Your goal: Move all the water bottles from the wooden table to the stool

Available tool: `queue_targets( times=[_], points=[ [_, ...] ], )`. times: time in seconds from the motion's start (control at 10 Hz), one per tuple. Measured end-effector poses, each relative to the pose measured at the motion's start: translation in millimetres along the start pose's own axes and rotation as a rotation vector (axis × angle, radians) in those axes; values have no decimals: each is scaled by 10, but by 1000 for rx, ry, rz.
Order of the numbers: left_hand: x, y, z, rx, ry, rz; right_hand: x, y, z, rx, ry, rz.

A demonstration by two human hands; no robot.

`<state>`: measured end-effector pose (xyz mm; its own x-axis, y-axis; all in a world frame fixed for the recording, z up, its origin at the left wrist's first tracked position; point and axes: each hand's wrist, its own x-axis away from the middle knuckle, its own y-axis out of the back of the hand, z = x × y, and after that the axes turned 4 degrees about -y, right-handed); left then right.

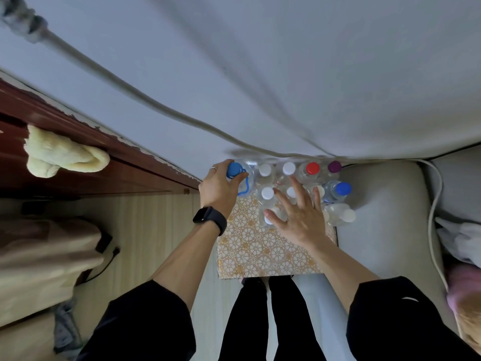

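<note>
On the stool (260,252), at its far left corner, the left hand (218,190) grips the big blue-capped bottle (235,169); the right hand (299,218), fingers spread wide, is over the other bottles (312,168) on the stool's far half.

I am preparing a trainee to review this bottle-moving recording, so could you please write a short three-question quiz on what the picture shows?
1. True or false: the left hand grips the large bottle with the light blue cap.
2. The right hand is: A) curled round a bottle neck; B) open, fingers spread above the white-capped bottles; C) resting on the floor.
3. Fill in: in the back row, the cap right beside the purple cap is ___.

Key: 1 true; 2 B; 3 red, the red cap.
</note>
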<state>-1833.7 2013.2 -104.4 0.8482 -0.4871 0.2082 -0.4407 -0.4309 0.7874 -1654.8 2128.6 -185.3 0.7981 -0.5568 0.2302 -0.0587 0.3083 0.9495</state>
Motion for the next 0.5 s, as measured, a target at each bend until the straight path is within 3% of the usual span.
queue_targets(
  times=[0.3,0.5],
  points=[
    [8,-14,-15,-23,-22,9,-15,60,43,89,-29,85],
    [32,161,-64,-37,-34,149,-24,191,98,90,-34,215]
  ],
)
